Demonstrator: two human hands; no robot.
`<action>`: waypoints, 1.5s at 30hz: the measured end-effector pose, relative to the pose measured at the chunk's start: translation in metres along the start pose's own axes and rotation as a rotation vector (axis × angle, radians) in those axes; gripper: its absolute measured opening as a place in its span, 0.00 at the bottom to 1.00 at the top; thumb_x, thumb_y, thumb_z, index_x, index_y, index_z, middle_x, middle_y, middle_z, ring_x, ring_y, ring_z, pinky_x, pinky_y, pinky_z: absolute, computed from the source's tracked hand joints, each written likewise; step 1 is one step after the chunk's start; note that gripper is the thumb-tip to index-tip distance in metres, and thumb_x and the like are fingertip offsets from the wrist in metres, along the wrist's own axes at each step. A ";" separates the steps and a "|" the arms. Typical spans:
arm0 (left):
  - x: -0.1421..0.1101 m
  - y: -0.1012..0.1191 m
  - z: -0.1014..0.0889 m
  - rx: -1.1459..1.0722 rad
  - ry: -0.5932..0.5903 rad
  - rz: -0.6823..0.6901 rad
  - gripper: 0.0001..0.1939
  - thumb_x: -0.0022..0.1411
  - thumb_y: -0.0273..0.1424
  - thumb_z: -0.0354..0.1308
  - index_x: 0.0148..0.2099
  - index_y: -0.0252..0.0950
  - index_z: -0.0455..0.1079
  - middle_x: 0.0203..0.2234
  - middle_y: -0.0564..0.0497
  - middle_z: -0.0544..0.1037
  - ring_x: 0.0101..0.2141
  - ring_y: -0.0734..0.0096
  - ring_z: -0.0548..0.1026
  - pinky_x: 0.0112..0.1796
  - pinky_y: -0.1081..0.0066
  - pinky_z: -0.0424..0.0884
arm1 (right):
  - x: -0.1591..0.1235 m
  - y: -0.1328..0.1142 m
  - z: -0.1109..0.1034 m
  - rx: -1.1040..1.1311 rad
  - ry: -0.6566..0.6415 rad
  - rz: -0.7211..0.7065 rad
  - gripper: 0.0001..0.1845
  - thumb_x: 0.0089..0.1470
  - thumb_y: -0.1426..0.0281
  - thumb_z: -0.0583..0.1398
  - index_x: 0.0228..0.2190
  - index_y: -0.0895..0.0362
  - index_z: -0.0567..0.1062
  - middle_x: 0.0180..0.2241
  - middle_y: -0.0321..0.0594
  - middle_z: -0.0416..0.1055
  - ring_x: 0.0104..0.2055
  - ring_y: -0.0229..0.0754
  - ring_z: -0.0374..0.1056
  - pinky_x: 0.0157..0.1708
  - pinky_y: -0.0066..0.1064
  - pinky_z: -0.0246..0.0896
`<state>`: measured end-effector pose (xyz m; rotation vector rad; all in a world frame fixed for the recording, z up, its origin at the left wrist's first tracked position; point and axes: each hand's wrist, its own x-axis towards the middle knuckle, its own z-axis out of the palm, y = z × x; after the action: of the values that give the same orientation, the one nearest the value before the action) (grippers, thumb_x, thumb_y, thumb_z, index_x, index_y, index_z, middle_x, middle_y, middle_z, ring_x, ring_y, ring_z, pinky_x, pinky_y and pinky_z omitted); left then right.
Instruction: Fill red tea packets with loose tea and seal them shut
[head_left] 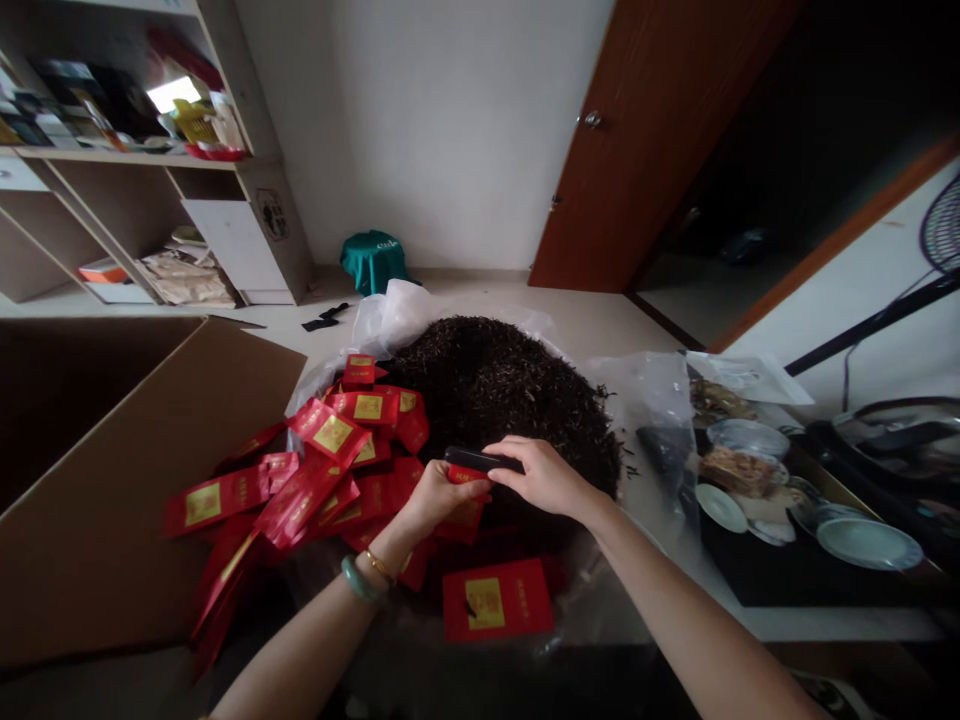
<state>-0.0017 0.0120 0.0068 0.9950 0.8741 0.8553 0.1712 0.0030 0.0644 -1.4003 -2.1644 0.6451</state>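
My left hand [435,502] is closed on a small red packet [466,474], its thumb along the near side. In my right hand [544,475] is a slim black handheld device [484,460], lying across the packet's upper edge; the fingers press on it from above. Both hands meet over a big heap of dark loose tea leaves [510,385] in a clear plastic bag [401,310]. Many red packets with gold labels [334,433] are piled left of my hands. One more flat red packet [499,600] lies close to me, below the hands.
An open cardboard box [150,480] stands at the left. To the right, a tray [780,585] carries a lidded clear tub [746,450], a small bowl [721,508] and other dishes. Behind are a teal-covered stool [373,260], shelves [142,160] and an open brown door [637,130].
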 end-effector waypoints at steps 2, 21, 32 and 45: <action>0.000 0.002 0.000 0.020 -0.005 0.039 0.18 0.36 0.40 0.72 0.26 0.32 0.77 0.20 0.47 0.79 0.22 0.69 0.75 0.27 0.72 0.70 | -0.001 0.001 -0.002 0.005 -0.023 0.007 0.17 0.48 0.73 0.63 0.43 0.54 0.77 0.41 0.43 0.76 0.43 0.45 0.72 0.45 0.35 0.66; -0.001 0.002 0.001 0.010 0.006 0.003 0.19 0.36 0.41 0.72 0.26 0.30 0.77 0.20 0.49 0.79 0.22 0.73 0.74 0.28 0.74 0.69 | -0.001 -0.002 -0.005 0.020 0.000 -0.011 0.14 0.49 0.75 0.63 0.40 0.56 0.77 0.39 0.41 0.77 0.41 0.43 0.73 0.44 0.33 0.66; -0.001 0.002 0.001 0.031 0.013 -0.004 0.21 0.34 0.42 0.72 0.27 0.30 0.76 0.20 0.50 0.78 0.22 0.73 0.73 0.27 0.74 0.69 | -0.001 -0.004 -0.003 0.016 -0.023 -0.008 0.13 0.49 0.74 0.62 0.40 0.57 0.77 0.39 0.42 0.76 0.42 0.43 0.72 0.44 0.34 0.65; 0.003 0.001 -0.001 0.007 0.202 0.147 0.20 0.42 0.43 0.69 0.30 0.33 0.71 0.23 0.54 0.76 0.24 0.75 0.71 0.27 0.76 0.67 | 0.017 0.081 -0.001 -0.037 0.075 0.271 0.21 0.46 0.74 0.64 0.45 0.56 0.74 0.45 0.46 0.75 0.47 0.48 0.71 0.50 0.40 0.63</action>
<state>-0.0019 0.0158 0.0070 1.0001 0.9837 1.0925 0.2219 0.0485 0.0180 -1.7276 -1.9551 0.6395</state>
